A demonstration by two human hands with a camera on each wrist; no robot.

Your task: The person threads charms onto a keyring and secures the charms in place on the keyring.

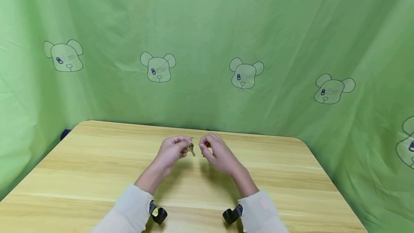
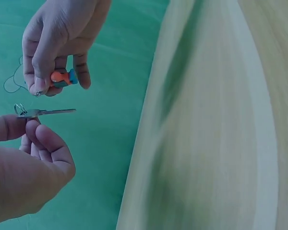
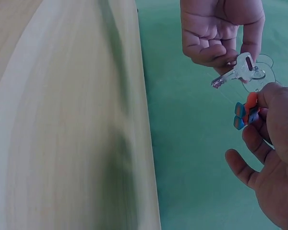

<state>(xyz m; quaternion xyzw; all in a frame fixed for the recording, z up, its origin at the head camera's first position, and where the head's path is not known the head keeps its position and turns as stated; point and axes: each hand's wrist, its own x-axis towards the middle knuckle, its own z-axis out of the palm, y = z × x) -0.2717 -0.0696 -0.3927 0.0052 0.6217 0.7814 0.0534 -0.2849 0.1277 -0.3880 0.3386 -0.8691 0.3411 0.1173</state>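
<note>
My left hand [image 1: 172, 151] pinches a metal key [image 1: 192, 149] and its small ring [image 2: 20, 110] between thumb and fingers, above the table. The key's blade sticks out from the fingertips, plainest in the right wrist view, where the key [image 3: 240, 71] has a slot in its head. Close by on the right, my right hand [image 1: 222, 154] pinches a small orange and blue charm [image 3: 251, 101], with its other fingers loosely bent. The same charm [image 2: 61, 77] shows under the fingers in the left wrist view. A small gap separates the fingertips of both hands.
A wood-grain table [image 1: 97, 175] with rounded far corners lies under both hands. Behind it and at the sides hangs a green curtain [image 1: 200, 17] printed with bear-head outlines. Black wrist cameras [image 1: 159, 215] sit at both light sleeves [image 1: 129, 208].
</note>
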